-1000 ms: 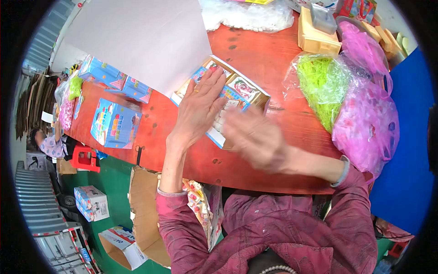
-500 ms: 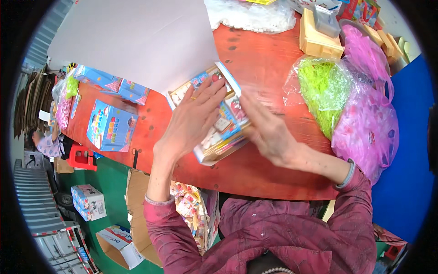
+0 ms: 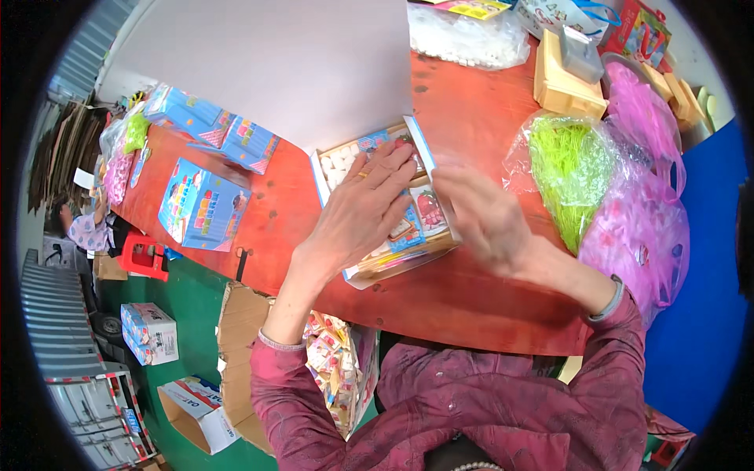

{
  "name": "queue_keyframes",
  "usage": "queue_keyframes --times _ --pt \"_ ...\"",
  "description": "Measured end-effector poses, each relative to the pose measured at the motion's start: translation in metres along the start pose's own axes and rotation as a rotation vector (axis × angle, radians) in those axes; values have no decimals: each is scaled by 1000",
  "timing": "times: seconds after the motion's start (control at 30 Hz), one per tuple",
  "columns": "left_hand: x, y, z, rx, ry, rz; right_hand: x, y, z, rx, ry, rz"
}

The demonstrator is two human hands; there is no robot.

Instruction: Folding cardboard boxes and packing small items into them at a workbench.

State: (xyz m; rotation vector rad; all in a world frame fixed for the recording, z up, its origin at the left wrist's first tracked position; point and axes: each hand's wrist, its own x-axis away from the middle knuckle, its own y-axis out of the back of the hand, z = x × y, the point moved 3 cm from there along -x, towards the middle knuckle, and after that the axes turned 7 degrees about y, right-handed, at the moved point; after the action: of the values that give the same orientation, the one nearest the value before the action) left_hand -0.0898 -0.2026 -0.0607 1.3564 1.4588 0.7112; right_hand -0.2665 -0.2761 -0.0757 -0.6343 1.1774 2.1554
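A white-lined carton (image 3: 431,149) with blue edges lies on the red table, its big pale lid (image 3: 259,63) raised at the back. Inside are white cube-shaped pieces (image 3: 339,162), small blue packets with strawberry pictures (image 3: 430,210) and thin yellow sticks (image 3: 416,261) along the near side. My left hand (image 3: 357,208) lies flat across the packets with its fingers stretched out, hiding part of them. Close by the carton's right wall is my right hand (image 3: 488,224), smeared by motion; whether it touches the wall is unclear.
Closed blue boxes (image 3: 204,206) stand at left. Right of the carton lie a clear bag of green shreds (image 3: 561,177) and pink plastic bags (image 3: 636,235). Behind them sits a yellow tub (image 3: 561,86). Below the table edge, an open cardboard carton (image 3: 243,337) holds many small packets (image 3: 331,361).
The view has shifted slightly. My left hand still lies over the packets, with more white pieces showing beside it. My right hand is moving along the carton's right side.
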Motion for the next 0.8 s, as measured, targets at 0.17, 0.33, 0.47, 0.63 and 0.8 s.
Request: queue_keyframes --times 0.17,0.33,0.47,0.63,0.8 --pt "4 14 -6 63 -22 -128 -60 1 -51 -229 -231 -173" --pt "29 21 1 189 178 -555 -81 -28 -100 -777 -321 20" --pt "47 17 19 389 489 -573 -81 -40 -110 -811 -336 -8" --pt "46 15 18 35 387 -481 -81 -35 -115 -702 -184 49" --pt "49 20 20 20 383 -359 -84 -28 -100 -759 -179 101"
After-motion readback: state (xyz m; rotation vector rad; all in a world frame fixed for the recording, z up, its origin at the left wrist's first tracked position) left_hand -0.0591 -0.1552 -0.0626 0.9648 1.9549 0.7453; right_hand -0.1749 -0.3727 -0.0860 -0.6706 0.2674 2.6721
